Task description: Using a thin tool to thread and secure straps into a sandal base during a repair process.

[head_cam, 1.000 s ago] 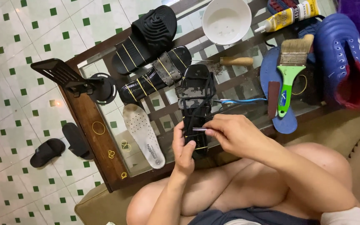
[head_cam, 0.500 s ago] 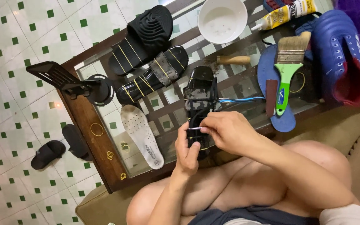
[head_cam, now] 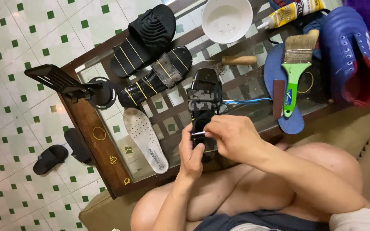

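A black sandal (head_cam: 204, 97) with a grey patterned strap lies lengthwise on the glass table (head_cam: 91, 128), heel toward me. My left hand (head_cam: 191, 153) grips its heel end from below. My right hand (head_cam: 233, 136) is closed above the heel and pinches a small thin metal tool (head_cam: 198, 133), whose tip points left over the sandal. A blue wire (head_cam: 245, 101) runs from under the sandal toward the right.
Two more black sandals (head_cam: 148, 51) bound with yellow bands lie at the back left, beside a white insole (head_cam: 145, 137). A white bowl (head_cam: 227, 19), glue bottle (head_cam: 288, 12), green-handled brush (head_cam: 295, 70), blue insole (head_cam: 279, 98), blue shoe (head_cam: 351, 53) and black phone stand (head_cam: 71, 85) crowd the table. Black slippers (head_cam: 61, 152) sit on the tiled floor.
The sandal and both hands sit slightly lower and more to the right in view. My right hand has slid along the heel with the thin tool.
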